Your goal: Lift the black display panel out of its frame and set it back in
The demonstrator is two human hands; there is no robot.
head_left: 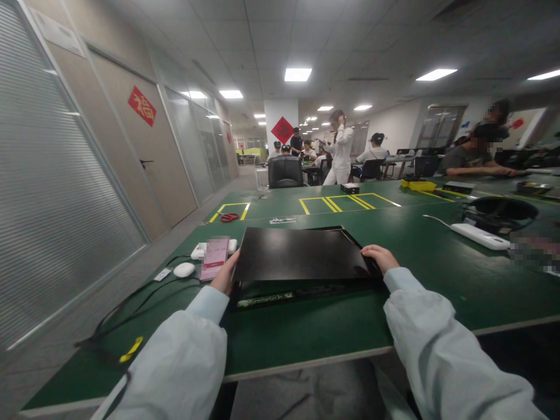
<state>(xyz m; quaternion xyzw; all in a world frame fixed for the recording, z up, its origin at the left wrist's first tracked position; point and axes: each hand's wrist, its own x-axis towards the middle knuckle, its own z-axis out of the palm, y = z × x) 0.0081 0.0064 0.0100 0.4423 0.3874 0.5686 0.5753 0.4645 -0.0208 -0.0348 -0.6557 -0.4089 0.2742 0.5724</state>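
Note:
A glossy black display panel is held between my two hands above the green table. My left hand is closed on its left edge. On the opposite side, my right hand grips the right edge, with the thumb near the top corner. Beneath the panel lies a black tray-like housing, mostly covered. The panel's near edge stands apart from the housing, and a green circuit board strip shows in the gap. Most of my fingers are hidden behind the edges.
To the left are a phone, a white mouse-shaped item, black cables and a yellow strip. Red-handled scissors lie farther back. At right are a white power strip and a black headset-like ring. People are beyond.

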